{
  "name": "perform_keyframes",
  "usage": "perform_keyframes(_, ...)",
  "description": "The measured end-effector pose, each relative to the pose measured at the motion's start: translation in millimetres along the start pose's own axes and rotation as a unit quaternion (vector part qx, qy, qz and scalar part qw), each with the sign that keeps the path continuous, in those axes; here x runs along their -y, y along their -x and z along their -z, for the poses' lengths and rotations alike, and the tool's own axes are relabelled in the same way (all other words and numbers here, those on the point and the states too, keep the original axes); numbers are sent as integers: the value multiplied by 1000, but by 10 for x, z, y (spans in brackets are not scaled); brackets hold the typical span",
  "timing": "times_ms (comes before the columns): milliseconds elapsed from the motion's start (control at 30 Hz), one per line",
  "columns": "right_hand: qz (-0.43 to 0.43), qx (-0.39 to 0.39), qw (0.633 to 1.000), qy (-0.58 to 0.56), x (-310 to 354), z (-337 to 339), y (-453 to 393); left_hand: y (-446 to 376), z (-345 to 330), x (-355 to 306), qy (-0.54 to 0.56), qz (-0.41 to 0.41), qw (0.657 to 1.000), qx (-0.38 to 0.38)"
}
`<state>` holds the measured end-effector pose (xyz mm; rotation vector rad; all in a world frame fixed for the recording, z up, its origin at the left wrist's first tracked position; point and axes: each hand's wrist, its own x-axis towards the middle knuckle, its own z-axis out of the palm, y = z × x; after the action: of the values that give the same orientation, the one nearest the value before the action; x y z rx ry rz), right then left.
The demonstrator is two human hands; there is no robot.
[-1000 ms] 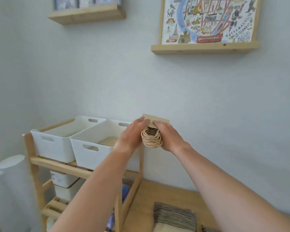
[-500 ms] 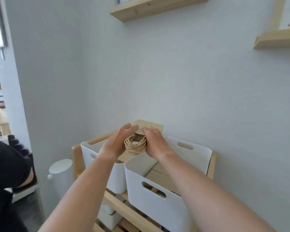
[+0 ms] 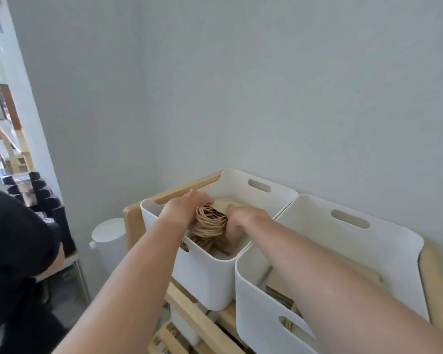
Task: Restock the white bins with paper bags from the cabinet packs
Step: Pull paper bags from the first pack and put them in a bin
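A stack of brown paper bags [image 3: 211,222] with twisted paper handles sits partly inside the left white bin [image 3: 202,279]. My left hand [image 3: 187,204] grips the stack from the left, over the bin's rim. My right hand [image 3: 243,221] grips it from the right, fingers reaching down inside the bin. More brown bags lie beneath the stack in that bin. The right white bin [image 3: 261,315] stands beside it, touching, with flat brown bags [image 3: 279,284] inside, partly hidden by my right forearm.
Both bins rest on the top level of a wooden rack [image 3: 189,310] against the grey wall. A smaller white bin [image 3: 183,325] sits on a lower level. A white cylindrical container [image 3: 108,241] stands left of the rack. A person in black [image 3: 16,251] is at the left edge.
The view has swung left and down. Both hands have lowered the bag stack from above the bins into the left bin.
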<state>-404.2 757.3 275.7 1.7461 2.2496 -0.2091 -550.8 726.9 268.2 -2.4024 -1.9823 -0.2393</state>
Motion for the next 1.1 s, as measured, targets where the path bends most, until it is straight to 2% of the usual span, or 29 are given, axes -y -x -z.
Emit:
perform_keyframes(100, 11, 14, 999, 44, 67, -26, -93, -37, 41, -13, 18, 110, 993, 42)
perform_keyframes(200, 43, 29, 994, 101, 147, 7, -114, -47, -16, 51, -38, 153, 985, 73)
perform_keyframes(300, 35, 18, 991, 125, 215, 31, -206, -55, 17, 64, -27, 200, 976, 76)
perform_keyframes(367, 28, 14, 992, 121, 244, 25, -252, -88, -7, 100, 1, 214, 975, 59)
perform_keyframes(467, 64, 14, 991, 118, 227, 16, -285, -123, -44, 114, 42, 231, 972, 30)
perform_keyframes(567, 50, 26, 995, 83, 165, 36, -272, -139, -8, 105, 44, 269, 960, -56)
perform_keyframes(633, 32, 37, 997, 64, 148, 35, -307, -141, -4, 124, 85, 284, 948, -114)
perform_keyframes(800, 8, 38, 999, 21, 161, 17, -291, -147, 20, 100, 171, 224, 930, -238)
perform_keyframes(900, -3, 57, 998, 8, 120, 60, -291, -192, 39, 55, 158, 159, 956, -188)
perform_keyframes(1000, -25, 111, 993, -29, 70, 85, -306, -250, 32, 36, 72, 98, 985, -119)
perform_keyframes(1100, -41, 56, 997, -27, 64, 55, -285, -280, 7, 33, -8, 79, 995, -64)
